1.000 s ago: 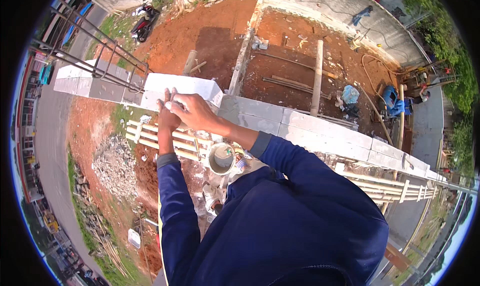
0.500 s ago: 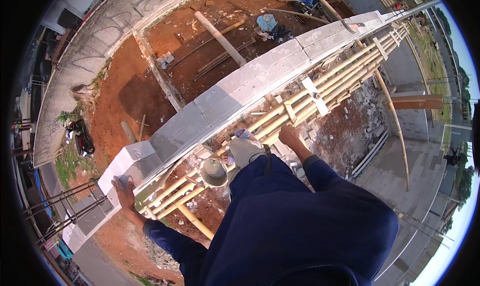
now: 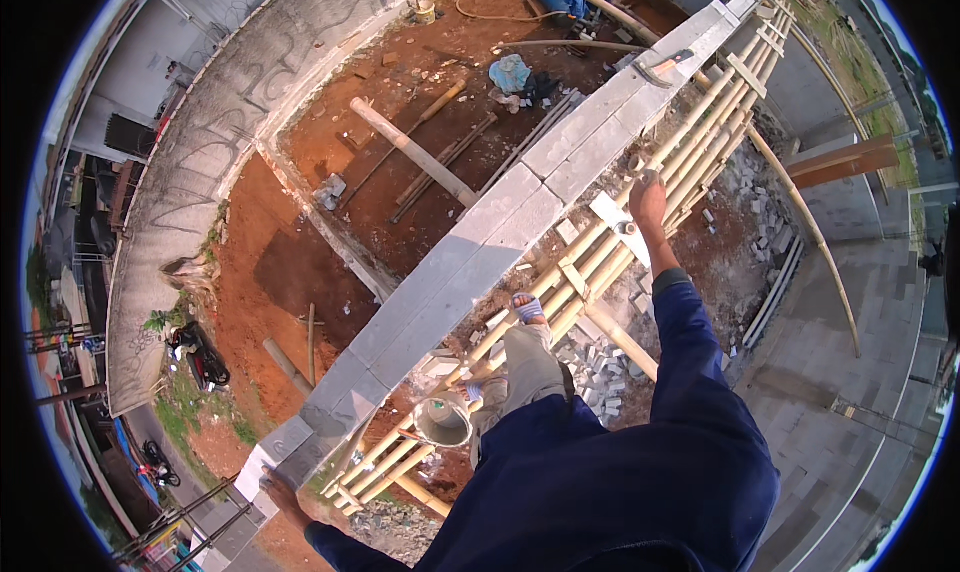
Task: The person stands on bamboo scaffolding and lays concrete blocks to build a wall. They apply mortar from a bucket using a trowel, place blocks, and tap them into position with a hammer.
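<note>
Left grip (image 3: 281, 490) is lying unclenched against the pale block (image 3: 287, 438) at the left end of the wall (image 3: 508, 210), so that hand is nearer; my right grip (image 3: 649, 204) (whether holding anything, I cannot tell) is reaching over bamboo poles (image 3: 603, 270), well apart.

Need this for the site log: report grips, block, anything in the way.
Left grip on end block. Right grip over bamboo scaffold, contents unclear. Tool lying farther along wall top.

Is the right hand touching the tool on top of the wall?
Apart: the head view shows a clear gap between the right hand and the tool.
</note>
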The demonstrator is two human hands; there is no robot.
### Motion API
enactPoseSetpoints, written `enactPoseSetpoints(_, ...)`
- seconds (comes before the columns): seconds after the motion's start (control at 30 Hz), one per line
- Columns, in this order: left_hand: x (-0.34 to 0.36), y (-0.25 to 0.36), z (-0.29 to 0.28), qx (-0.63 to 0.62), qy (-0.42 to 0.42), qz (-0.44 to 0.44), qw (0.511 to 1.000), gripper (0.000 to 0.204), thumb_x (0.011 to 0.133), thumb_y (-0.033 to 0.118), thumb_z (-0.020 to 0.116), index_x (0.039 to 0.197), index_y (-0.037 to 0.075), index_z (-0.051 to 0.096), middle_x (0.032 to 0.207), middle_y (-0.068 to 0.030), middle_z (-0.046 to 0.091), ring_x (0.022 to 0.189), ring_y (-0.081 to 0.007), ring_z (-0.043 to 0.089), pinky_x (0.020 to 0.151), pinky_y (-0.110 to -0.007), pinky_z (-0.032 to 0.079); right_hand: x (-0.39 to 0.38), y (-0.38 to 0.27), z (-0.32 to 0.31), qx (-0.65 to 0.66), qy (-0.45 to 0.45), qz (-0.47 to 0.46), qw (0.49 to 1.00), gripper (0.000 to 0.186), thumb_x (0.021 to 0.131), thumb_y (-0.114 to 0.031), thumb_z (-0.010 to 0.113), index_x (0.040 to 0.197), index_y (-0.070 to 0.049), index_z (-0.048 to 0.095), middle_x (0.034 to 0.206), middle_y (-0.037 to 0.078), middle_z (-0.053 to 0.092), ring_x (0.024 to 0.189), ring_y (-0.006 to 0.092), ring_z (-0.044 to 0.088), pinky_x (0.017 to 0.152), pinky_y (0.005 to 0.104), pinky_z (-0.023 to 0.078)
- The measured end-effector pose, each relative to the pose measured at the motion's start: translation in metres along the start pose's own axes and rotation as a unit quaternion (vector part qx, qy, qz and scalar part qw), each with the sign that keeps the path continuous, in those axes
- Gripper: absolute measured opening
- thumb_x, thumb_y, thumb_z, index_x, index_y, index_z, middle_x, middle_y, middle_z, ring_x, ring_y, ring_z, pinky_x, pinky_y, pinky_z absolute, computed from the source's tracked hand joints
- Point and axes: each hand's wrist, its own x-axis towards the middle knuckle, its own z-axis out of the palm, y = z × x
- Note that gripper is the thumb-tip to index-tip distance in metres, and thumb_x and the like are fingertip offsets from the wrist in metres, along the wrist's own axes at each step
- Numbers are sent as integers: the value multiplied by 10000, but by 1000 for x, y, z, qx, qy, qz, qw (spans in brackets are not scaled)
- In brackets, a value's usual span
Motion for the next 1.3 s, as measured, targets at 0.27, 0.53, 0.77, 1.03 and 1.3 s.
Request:
enactPoseSetpoints(0.27,-7,46,-1,-70,64,-18,995,750,1130,555,370,1556,-59,442,1560,-327,470,1455,-443,452,1206,-475,368,288,41,18,-123,25,-193,973,689,968,-494,679,1435,-5,546,1367,331,593,1251,518,568,1106,573,421)
enactPoseSetpoints(0.53,-34,65,-5,7,126,-53,991,680,1144,506,370,1526,-40,504,1561,-270,514,1447,-395,491,1201,-441,383,301,-16,31,-351,-82,-157,919,695,993,-587,586,1559,-196,487,1344,177,671,1287,402,564,1044,584,410)
enactPoseSetpoints(0.77,-34,72,11,-17,109,12,994,618,1155,449,372,1570,0,466,1592,-277,473,1480,-423,442,1233,-460,344,334,14,32,-369,-35,-223,902,369,1034,-351,604,1328,-130,569,1257,179,689,1291,400,543,998,602,418)
enactPoseSetpoints(1.03,-24,40,31,172,136,112,969,530,1174,297,326,1632,31,348,1625,-297,398,1485,-483,403,1238,-497,342,220,9,-1,-369,36,-253,894,365,976,-266,621,1277,-62,578,1144,238,658,1220,467,507,998,611,405)
enactPoseSetpoints(1.3,-61,202,57,-216,305,61,926,558,1149,364,422,1569,0,455,1630,-280,400,1510,-415,396,1239,-522,331,-46,-14,-139,-130,-228,-139,955,384,800,-294,833,1129,-98,796,926,183,785,879,340,754,918,469,551)
